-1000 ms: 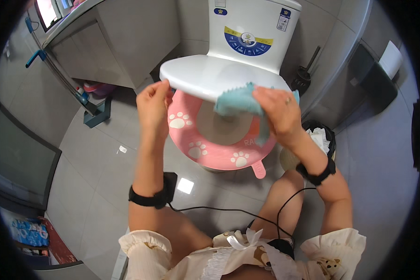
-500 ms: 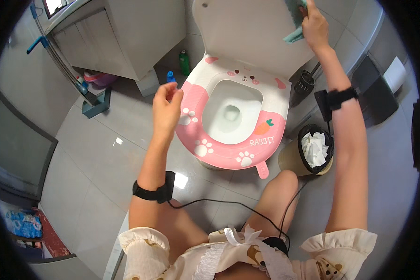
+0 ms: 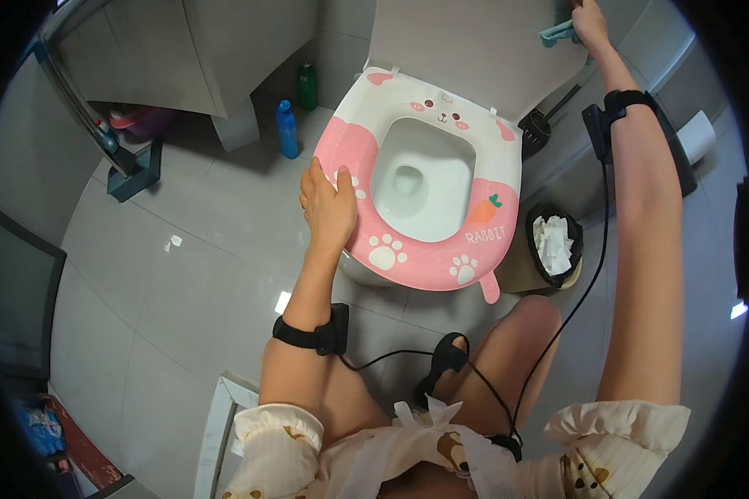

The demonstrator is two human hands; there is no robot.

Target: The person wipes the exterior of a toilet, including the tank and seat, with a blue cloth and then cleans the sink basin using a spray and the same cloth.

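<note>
A pink and white padded toilet seat cover (image 3: 483, 220) with paw prints and an animal face lies on the toilet, and the bowl (image 3: 420, 179) is open to view. The white lid (image 3: 466, 50) stands raised behind it. My left hand (image 3: 327, 204) rests flat on the seat's left edge, fingers spread, holding nothing. My right hand (image 3: 589, 21) is stretched up to the lid's top right corner, shut on a teal cloth (image 3: 558, 33).
A black bin (image 3: 555, 245) with white paper stands right of the toilet. A toilet brush holder (image 3: 535, 130) sits behind it. A blue bottle (image 3: 286, 129) and a green bottle (image 3: 307, 86) stand on the grey tiled floor at left. A paper roll (image 3: 696, 137) hangs at right.
The lid went from half lowered to fully raised, uncovering the seat. My right hand rose with the cloth to the lid's top. My left hand came down onto the seat's left edge.
</note>
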